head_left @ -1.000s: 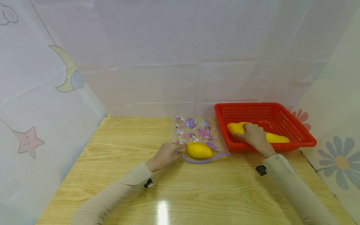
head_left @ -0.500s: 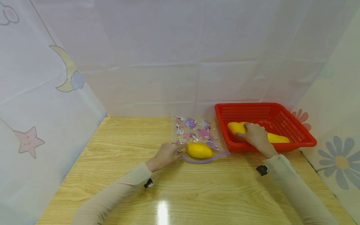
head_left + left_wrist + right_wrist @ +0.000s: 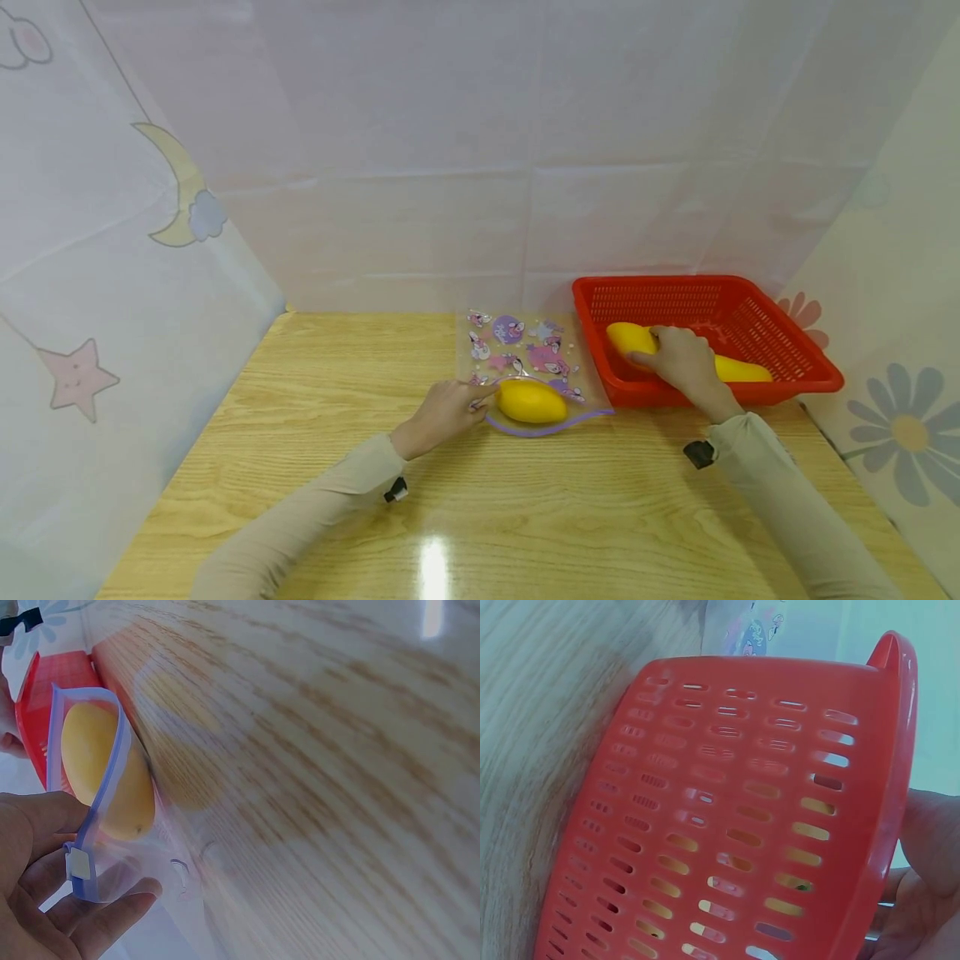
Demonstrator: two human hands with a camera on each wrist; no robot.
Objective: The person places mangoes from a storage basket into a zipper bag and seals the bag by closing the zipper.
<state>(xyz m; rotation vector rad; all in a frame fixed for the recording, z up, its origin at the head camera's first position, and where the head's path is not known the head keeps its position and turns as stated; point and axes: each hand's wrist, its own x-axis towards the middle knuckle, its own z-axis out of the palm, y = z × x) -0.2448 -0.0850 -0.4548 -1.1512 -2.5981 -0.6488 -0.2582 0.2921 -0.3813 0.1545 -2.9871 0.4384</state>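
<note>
A clear zip bag (image 3: 504, 360) with pink and purple cartoon prints lies flat, its purple-edged mouth spread towards me. Just inside that mouth sits a yellow mango (image 3: 532, 402). My left hand (image 3: 442, 414) pinches the bag's left rim by the slider (image 3: 79, 864), thumb and fingers on either side of the film. Over the front wall of the red basket (image 3: 708, 393) reaches my right hand (image 3: 682, 364), gripping another mango (image 3: 630, 337) at the left end. In the right wrist view the basket wall hides most of this hand (image 3: 926, 877) and its fruit.
More yellow fruit (image 3: 742, 369) lies in the basket, partly behind the right hand. The basket stands at the back right, close beside the bag. A printed sheet (image 3: 420, 233) rises behind the wooden table (image 3: 337, 367), with others at both sides.
The mango in my right hand has tilted, its left end slightly higher, and the hand has shifted a little to the right. My left hand and the bag stay still.
</note>
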